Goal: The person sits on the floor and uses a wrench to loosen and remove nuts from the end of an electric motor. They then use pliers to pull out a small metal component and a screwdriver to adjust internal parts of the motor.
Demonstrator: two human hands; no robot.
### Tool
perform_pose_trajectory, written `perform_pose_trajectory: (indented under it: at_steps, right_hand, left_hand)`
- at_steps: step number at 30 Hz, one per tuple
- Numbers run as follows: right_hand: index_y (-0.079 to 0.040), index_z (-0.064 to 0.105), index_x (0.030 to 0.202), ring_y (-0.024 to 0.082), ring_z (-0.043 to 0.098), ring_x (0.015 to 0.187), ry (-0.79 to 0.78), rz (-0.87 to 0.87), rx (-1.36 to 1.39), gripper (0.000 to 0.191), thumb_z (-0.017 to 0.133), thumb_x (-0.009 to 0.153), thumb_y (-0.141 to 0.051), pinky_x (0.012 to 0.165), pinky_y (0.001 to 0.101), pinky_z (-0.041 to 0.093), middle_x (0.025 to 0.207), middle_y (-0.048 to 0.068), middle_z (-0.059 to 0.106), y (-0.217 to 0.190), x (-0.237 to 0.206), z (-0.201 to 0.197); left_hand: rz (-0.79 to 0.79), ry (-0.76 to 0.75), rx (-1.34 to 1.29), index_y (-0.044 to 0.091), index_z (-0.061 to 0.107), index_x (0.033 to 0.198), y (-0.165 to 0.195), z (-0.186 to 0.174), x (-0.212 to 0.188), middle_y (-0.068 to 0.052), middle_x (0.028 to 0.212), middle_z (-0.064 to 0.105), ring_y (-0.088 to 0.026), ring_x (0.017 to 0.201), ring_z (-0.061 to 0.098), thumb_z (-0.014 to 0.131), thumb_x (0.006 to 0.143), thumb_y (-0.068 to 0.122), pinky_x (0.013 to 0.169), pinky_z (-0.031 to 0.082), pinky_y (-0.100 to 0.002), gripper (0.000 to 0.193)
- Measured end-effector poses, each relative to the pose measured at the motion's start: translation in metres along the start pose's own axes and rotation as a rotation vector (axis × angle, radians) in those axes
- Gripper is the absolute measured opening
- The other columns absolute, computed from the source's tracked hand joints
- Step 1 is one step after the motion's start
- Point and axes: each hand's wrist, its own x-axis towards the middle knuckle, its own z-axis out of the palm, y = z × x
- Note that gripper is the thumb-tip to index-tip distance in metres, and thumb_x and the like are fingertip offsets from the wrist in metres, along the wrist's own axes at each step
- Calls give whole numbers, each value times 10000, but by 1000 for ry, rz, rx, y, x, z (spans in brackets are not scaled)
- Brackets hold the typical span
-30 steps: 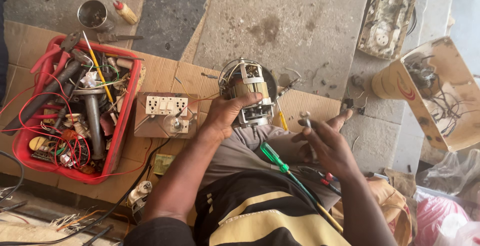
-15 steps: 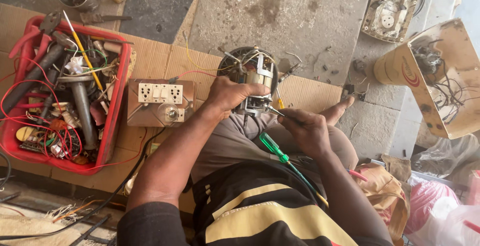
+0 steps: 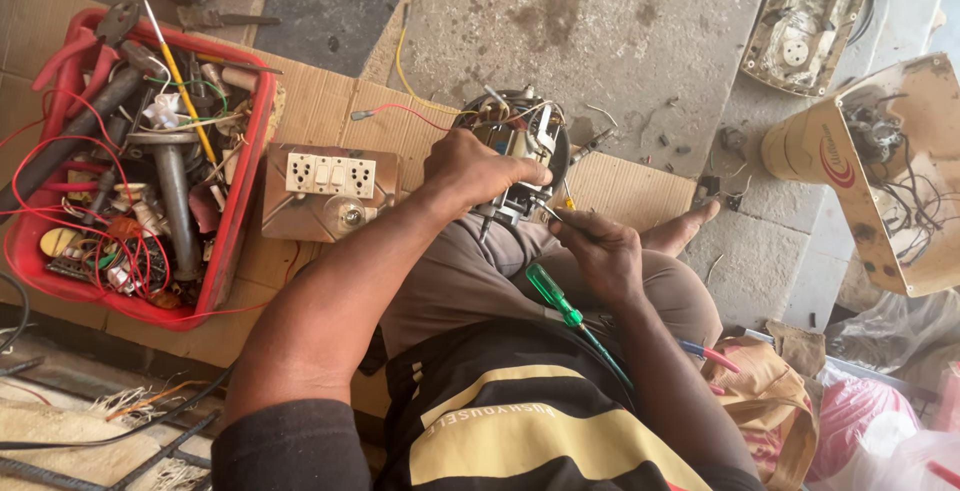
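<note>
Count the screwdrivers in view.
2: a green-handled screwdriver lying on the person's lap, and a yellow-handled screwdriver standing in the red plastic crate. More may be buried among the crate's tools.

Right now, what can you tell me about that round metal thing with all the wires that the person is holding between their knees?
It is a small electric motor, round, with a dark metal body and silvery parts on top. Thin wires, white, red and yellow, sprout from it; a red one trails left over the cardboard. It sits upright by the person's knees at the cardboard's edge. The left hand grips it from the side, covering part of it. The right hand pokes a thin tool at its lower right edge.
</note>
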Motion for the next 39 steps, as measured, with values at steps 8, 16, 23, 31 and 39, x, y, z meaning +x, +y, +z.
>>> perform_pose_trajectory:
  at_steps: [8,16,23,31,39]
  right_hand:
    - [-51,792,1115,49,689,824,48,-10,-79,216,779,903,-90,751,215,570,927,45,798,-17,4,4]
    - [-22,798,1052,67,698,858,0,-94,10,170,798,883,-46,791,225,573,949,61,794,-21,20,9]
    - [-7,789,1043,78,708,850,14,-55,82,178,804,868,-35,778,229,576,945,75,794,-26,23,23]
    - [0,749,981,80,733,823,57,-139,-116,171,839,843,-48,724,235,589,913,72,794,-27,24,23]
    - [27,737,966,101,722,884,-60,-230,73,135,817,860,5,791,252,609,958,106,775,-20,31,17]
  left_hand:
    - [-28,-5,11,-17,741,1059,4,1,6,-192,1110,743,-277,1003,747,910,472,593,904,582,-328,863]
    - [-47,-10,-16,-20,709,1119,1,1,12,-189,1142,733,-274,1039,735,924,475,570,912,580,-330,900]
    - [-44,-8,-30,-39,720,1118,-3,2,15,-205,1153,739,-275,1047,741,928,478,551,932,574,-327,895]
    - [-35,-19,-40,-23,693,1132,-1,3,16,-193,1136,734,-266,1038,732,940,494,531,916,569,-327,881]
    - [-68,-33,-20,-16,712,1117,2,2,13,-179,1124,742,-254,1017,742,945,490,500,888,584,-321,845]
